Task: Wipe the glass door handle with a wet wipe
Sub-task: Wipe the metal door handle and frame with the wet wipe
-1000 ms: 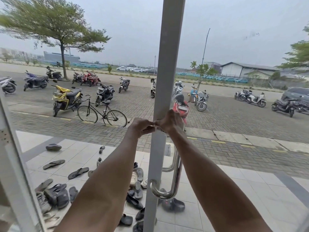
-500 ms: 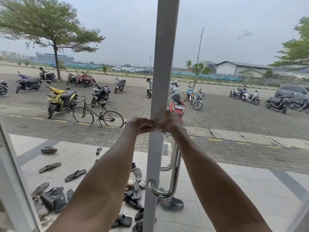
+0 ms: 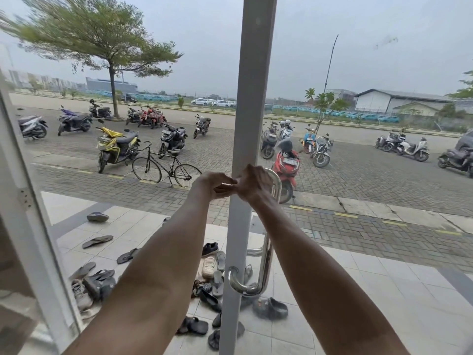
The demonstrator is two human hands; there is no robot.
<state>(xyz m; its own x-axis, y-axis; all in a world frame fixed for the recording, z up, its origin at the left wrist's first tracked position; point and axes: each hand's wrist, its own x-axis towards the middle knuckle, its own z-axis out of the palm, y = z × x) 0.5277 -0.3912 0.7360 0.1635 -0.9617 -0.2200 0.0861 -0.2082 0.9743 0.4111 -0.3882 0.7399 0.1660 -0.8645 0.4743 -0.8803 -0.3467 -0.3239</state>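
Observation:
A chrome tube door handle point(image 3: 266, 254) runs down the white upright door frame point(image 3: 252, 98) of the glass door. Its top bend shows just behind my right hand, and its bottom bend curves back into the frame low down. My left hand point(image 3: 211, 184) and my right hand point(image 3: 256, 184) meet in front of the frame at the height of the handle's top. The fingertips of both pinch a small pale item point(image 3: 226, 186) between them. It is too small to tell what it is. Neither hand grips the handle.
A second white frame point(image 3: 28, 213) slants down the left edge. Through the glass, several sandals and shoes point(image 3: 210, 267) lie on the tiled porch. Beyond stand a bicycle point(image 3: 166, 167) and parked scooters on brick paving.
Both hands stay pinched together at the same spot on the frame. The view has shifted a little, and the handle's top bend now shows behind my right hand.

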